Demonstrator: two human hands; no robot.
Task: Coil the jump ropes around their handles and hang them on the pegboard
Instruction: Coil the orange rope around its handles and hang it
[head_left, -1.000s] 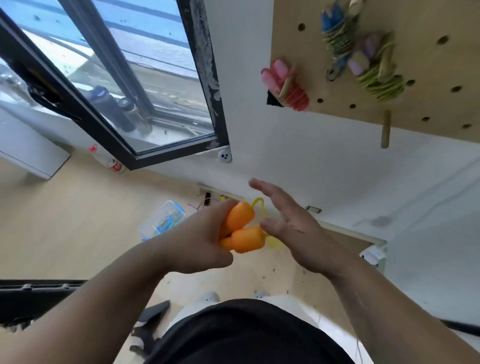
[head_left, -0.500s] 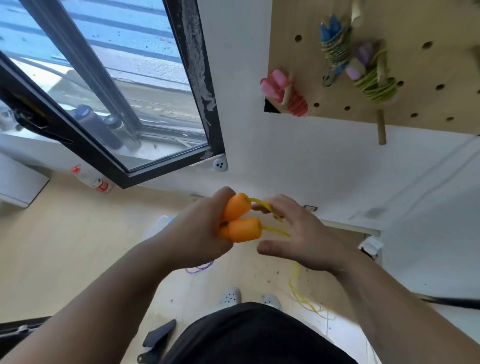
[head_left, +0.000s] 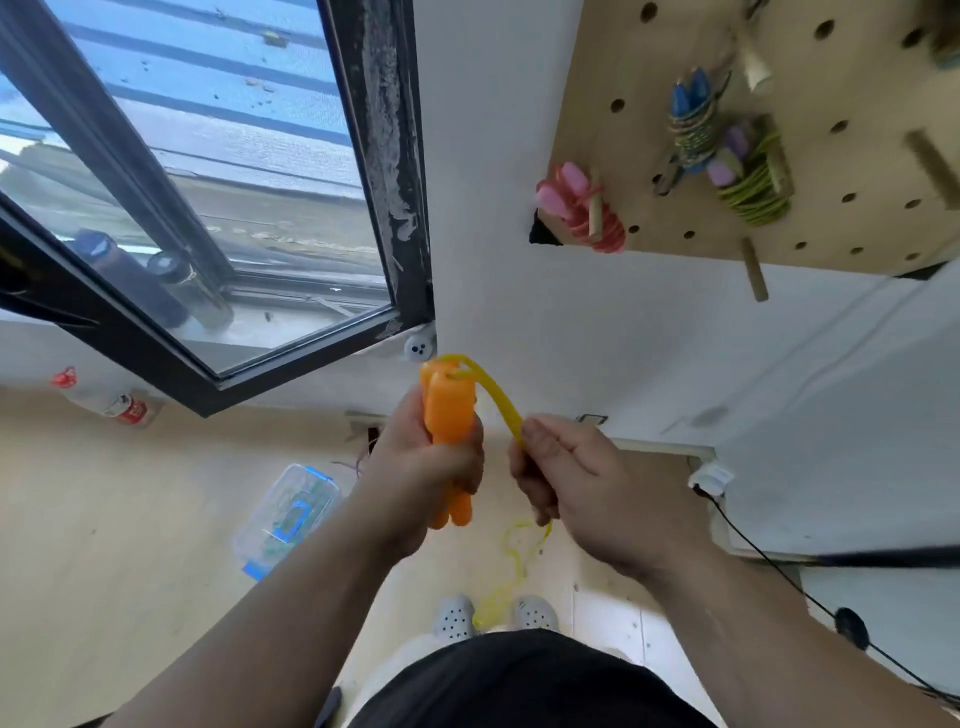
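My left hand (head_left: 423, 462) grips the two orange handles (head_left: 449, 410) of a jump rope, held together and upright. Its yellow rope (head_left: 493, 395) arcs from the handle tops to my right hand (head_left: 561, 467), which holds it in curled fingers just right of the handles. The rest of the rope hangs down to the floor (head_left: 511, 566) near my feet. The wooden pegboard (head_left: 857, 171) is up at the right, carrying a coiled pink rope (head_left: 582, 208), a blue-handled one (head_left: 691, 124) and a green one with purple handles (head_left: 753, 176).
A bare wooden peg (head_left: 754, 275) sticks out low on the pegboard, another (head_left: 930, 156) at its right. An open black-framed window (head_left: 218, 208) is at the left. A clear plastic box (head_left: 285, 517) lies on the floor. A black cable (head_left: 779, 571) runs along the right.
My left hand has turned the orange handles from lying sideways to upright. My right hand went from open beside them to gripping the yellow rope. The view has dropped a little.
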